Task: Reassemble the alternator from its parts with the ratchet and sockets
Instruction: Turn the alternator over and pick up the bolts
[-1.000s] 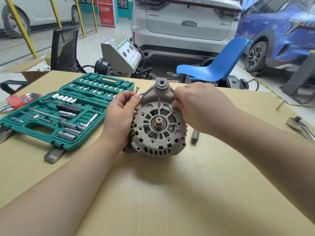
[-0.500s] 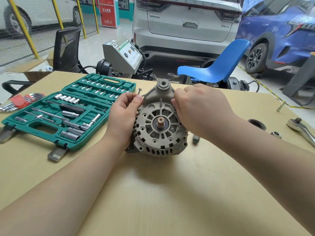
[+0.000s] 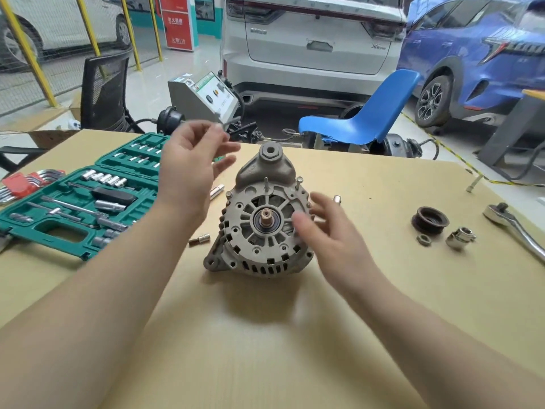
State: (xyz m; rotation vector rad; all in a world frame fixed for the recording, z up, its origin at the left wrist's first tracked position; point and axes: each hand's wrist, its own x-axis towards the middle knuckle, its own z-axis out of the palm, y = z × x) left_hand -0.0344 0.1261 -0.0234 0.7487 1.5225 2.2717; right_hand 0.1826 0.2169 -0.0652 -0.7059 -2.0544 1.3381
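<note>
Alternator (image 3: 261, 224) — stands unsupported at the table's (image 3: 265, 349) centre, shaft up, two long bolts (image 3: 299, 184) protruding unseated at its far rim.

Left hand (image 3: 188, 166) — raised left of the housing, fingers spread, apparently empty though blurred.

Right hand (image 3: 330, 231) — beside the right rim, fingers loose, holding nothing.

Risks — with nothing bracing it, a knock could tip the housing; bolts only started could go in crooked if driven hard.

Loose parts — pulley (image 3: 430, 223), nut (image 3: 423, 240), socket (image 3: 459, 237), ratchet (image 3: 519, 228) at right; socket case (image 3: 73, 208) at left.

Change — half a second ago both hands gripped the housing's far edge; now both are off it.
</note>
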